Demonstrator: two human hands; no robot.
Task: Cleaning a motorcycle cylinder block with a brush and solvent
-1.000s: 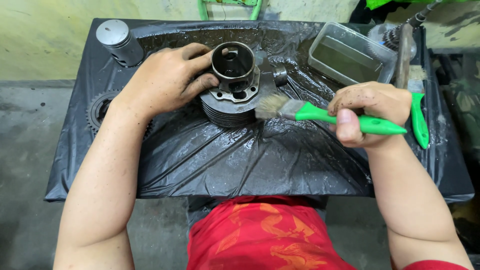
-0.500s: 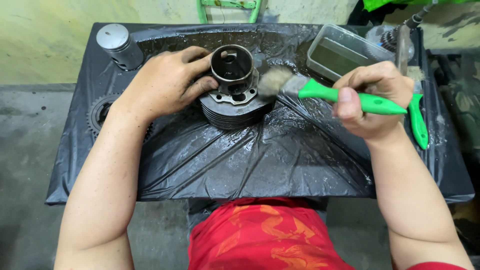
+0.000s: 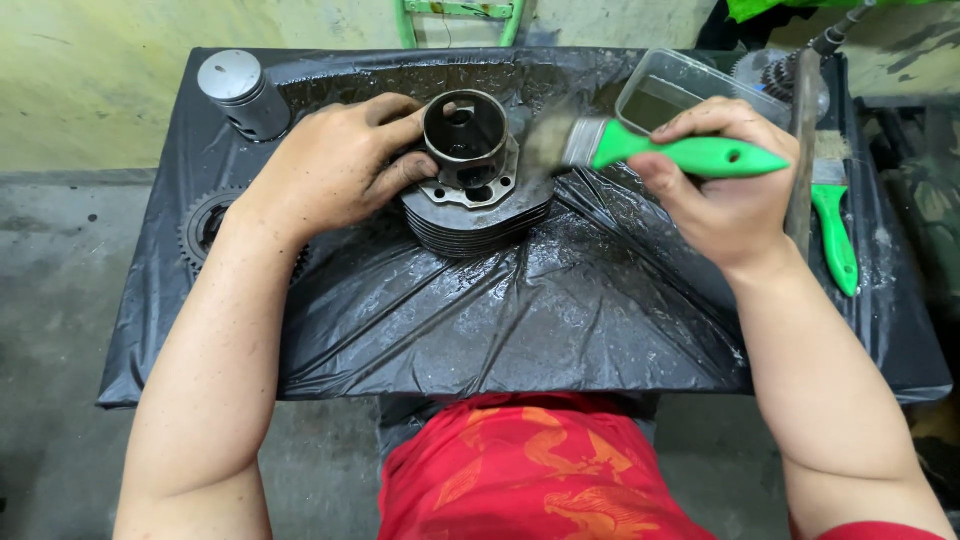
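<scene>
Cleaning step: left hand (image 3: 335,165) clamps finned cylinder (image 3: 475,185); right hand (image 3: 725,185) grips green paintbrush (image 3: 640,150), bristles at 3 o'clock. Next calls for bristle contact.

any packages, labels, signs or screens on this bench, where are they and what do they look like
No labels, signs or screens show.
Clear plastic tub: the nearest thing to a package, back right on the black plastic sheet, just beyond the right hand; rectangular, see-through, dark liquid inside, unprinted.

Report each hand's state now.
Left hand: closed on the cylinder.
Right hand: closed on the brush.
</scene>
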